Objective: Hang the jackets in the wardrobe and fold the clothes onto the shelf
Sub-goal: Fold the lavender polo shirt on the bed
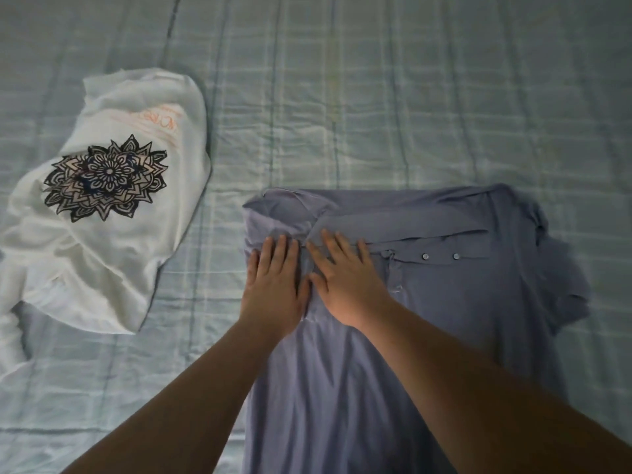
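Hands: left [273, 285] | right [345, 285] flat on blue shirt [444, 302]

Bed [376, 97] filling the view, pale blue-green checked sheet [427, 138], lightly wrinkled, dim even light

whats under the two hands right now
Both the left hand and right hand press flat on the blue-grey shirt, which lies on the checked bedsheet. Anything beneath the shirt is covered.

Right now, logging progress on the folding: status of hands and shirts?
Left hand and right hand flat, pressing the blue shirt on the bed. Blue shirt partly folded. White printed shirt crumpled, apart to the left. Nothing blocking.
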`<move>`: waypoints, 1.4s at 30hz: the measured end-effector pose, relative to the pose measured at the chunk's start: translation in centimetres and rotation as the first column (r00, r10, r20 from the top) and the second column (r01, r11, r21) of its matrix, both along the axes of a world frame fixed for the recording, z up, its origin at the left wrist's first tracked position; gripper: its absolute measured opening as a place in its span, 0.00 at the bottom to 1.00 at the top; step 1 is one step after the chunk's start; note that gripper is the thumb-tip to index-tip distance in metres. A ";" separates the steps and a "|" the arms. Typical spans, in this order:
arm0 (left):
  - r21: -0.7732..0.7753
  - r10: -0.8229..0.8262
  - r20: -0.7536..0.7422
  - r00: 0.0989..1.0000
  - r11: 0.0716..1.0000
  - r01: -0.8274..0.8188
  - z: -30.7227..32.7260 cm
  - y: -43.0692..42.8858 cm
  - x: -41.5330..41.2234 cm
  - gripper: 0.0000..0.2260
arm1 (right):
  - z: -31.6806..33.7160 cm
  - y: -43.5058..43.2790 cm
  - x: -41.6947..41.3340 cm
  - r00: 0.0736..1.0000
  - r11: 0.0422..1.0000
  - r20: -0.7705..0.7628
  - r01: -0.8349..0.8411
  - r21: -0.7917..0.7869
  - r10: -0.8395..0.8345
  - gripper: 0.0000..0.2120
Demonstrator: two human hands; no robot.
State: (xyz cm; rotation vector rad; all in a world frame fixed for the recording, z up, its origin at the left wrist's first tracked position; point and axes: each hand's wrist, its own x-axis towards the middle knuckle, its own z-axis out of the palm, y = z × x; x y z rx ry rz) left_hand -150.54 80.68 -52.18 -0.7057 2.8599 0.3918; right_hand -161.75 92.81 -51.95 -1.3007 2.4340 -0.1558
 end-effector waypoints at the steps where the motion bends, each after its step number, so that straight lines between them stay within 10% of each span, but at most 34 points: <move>1: 0.021 0.026 -0.027 0.999 0.999 -0.025 0.5 0.2 -0.4 0.31 | 0.6 0.3 -0.4 1.000 0.999 0.019 0.019 -0.047 -0.018 0.26; 7: 0.053 -0.088 -0.111 0.990 0.994 0.095 3.1 3.6 -5.7 0.29 | 3.3 7.3 -4.5 0.918 0.874 0.161 0.395 -0.282 -0.363 0.24; 19: 0.099 -0.522 -0.151 0.840 0.837 0.538 2.7 20.5 -19.9 0.28 | 3.3 26.9 -12.2 0.509 0.498 0.015 0.846 -0.189 -0.860 0.23; 26: 0.101 -0.506 -0.095 0.857 0.852 0.514 0.5 24.8 -21.7 0.27 | 2.0 28.8 -14.7 0.447 0.427 0.213 0.894 -0.134 -0.869 0.10; 32: 0.016 -0.498 -0.101 0.861 0.865 0.502 0.7 25.9 -22.9 0.28 | 3.3 30.4 -19.5 0.050 0.008 0.670 0.998 -0.067 -0.741 0.09; 42: 0.031 -0.501 -0.052 0.864 0.864 0.503 -0.7 27.1 -23.7 0.32 | 2.8 31.3 -22.7 0.440 0.448 0.364 0.892 -0.066 -0.821 0.01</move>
